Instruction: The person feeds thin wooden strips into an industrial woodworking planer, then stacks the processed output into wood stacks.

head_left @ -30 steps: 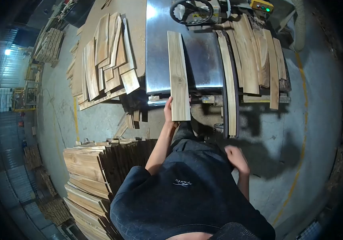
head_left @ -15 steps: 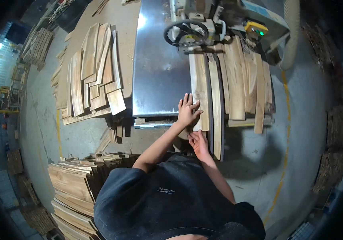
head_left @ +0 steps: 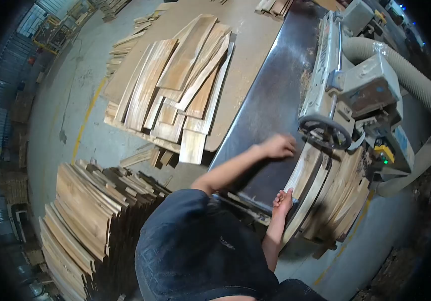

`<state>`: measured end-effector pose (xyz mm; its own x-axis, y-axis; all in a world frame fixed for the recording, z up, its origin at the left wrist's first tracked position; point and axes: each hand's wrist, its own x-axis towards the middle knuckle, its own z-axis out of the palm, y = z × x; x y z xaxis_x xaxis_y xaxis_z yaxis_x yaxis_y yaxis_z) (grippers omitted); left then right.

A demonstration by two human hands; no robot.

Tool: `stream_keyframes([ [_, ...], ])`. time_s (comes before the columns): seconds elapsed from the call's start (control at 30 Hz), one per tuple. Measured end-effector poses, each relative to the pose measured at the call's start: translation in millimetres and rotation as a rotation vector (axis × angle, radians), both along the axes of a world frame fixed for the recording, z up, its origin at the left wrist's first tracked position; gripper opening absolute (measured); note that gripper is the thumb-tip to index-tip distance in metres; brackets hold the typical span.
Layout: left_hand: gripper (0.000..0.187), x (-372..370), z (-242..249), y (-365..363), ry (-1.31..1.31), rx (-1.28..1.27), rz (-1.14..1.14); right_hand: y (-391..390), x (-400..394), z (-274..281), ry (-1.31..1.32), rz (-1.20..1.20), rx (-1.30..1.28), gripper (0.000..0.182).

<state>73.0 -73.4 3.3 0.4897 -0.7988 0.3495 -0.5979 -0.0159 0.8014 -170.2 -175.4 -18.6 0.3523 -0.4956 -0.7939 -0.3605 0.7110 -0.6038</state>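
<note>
My left hand (head_left: 278, 147) is raised above the shiny metal table (head_left: 260, 113), near the machine's black handwheel (head_left: 325, 131). Its fingers are curled and blurred, so whether they hold anything is unclear. A pale board (head_left: 304, 169) lies along the table's right side, its far end reaching under the machine (head_left: 321, 85). At the board's near end is my right hand (head_left: 282, 201), palm up, fingers bent against the end of the board. A dark curved rail (head_left: 310, 196) runs just right of the board.
Loose boards (head_left: 188, 75) lie piled on a brown panel (head_left: 243, 42) at the left. A tall stack of boards (head_left: 82, 210) stands at the lower left. More boards (head_left: 343, 193) lie right of the rail. A ribbed hose (head_left: 401, 65) curves behind the machine.
The view has turned left, shifting the scene. My left hand has lifted off the board and moved forward over the metal table. The board is further under the machine, with my right hand still at its near end.
</note>
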Motion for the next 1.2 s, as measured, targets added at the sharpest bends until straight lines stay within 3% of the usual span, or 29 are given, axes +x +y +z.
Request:
stream_keyframes([
  [0.03,0.026,30,10,26,-0.196,-0.016,0.218,-5,3,-1,-0.013,-0.007,-0.021,0.055],
  [0.1,0.029,104,36,102,-0.347,-0.116,0.59,-18,15,-11,-0.06,0.044,0.044,0.055],
  [0.13,0.034,154,2,157,-0.18,0.156,0.697,-22,25,-8,-0.028,0.056,0.047,0.054],
  [0.17,0.04,160,52,198,-0.294,0.098,1.058,-25,32,-6,0.007,0.062,0.057,0.054],
  [0.23,0.063,197,63,300,0.193,0.671,1.143,-32,48,-10,-0.026,0.058,0.048,0.054],
  [0.3,0.094,178,47,339,0.014,0.814,1.454,-37,62,-12,-0.029,0.071,0.053,0.054],
  [0.33,0.104,181,-1,361,-0.089,0.721,1.429,-40,71,-13,-0.057,0.095,0.043,0.054],
  [0.43,0.115,143,46,325,0.009,0.969,1.39,-54,92,-37,-0.154,0.177,0.011,0.059],
  [0.5,0.115,127,57,307,0.115,0.941,1.335,-50,109,-34,-0.127,0.165,-0.172,0.051],
  [0.57,0.106,116,67,283,0.224,1.071,1.29,-39,115,-22,-0.131,0.159,-0.258,0.046],
  [0.63,0.088,109,23,281,0.078,0.964,1.101,-18,111,-7,-0.313,0.192,-0.219,0.038],
  [0.7,0.082,32,62,256,-0.382,0.861,1.114,6,85,-5,-0.399,0.341,-0.188,0.035],
  [0.73,0.082,-1,89,257,-0.379,0.862,1.119,19,68,-5,-0.391,0.417,-0.199,0.032],
  [0.8,0.085,-66,120,253,0.04,0.547,1.044,50,28,16,-0.36,0.562,-0.182,0.03],
  [0.83,0.083,-92,92,266,0.137,0.278,0.976,64,7,21,-0.364,0.602,-0.162,0.029],
  [0.9,0.082,-158,74,268,0.611,-0.112,0.785,81,-31,10,-0.392,0.725,-0.206,0.03],
  [0.93,0.082,-190,67,269,0.765,-0.04,0.735,92,-49,23,-0.346,0.746,-0.229,0.032],
  [0.97,0.082,-219,42,261,0.641,-0.188,0.676,96,-68,15,-0.317,0.771,-0.175,0.037],
  [1.03,0.079,-278,13,255,0.883,0.044,0.66,109,-107,25,-0.275,0.774,-0.097,0.041],
  [1.1,0.079,-311,6,240,0.96,0.036,0.557,111,-144,17,-0.257,0.796,0.1,0.041],
  [1.2,0.082,-331,-1,224,0.949,0.163,0.446,113,-191,8,-0.239,0.596,0.3,0.036],
])
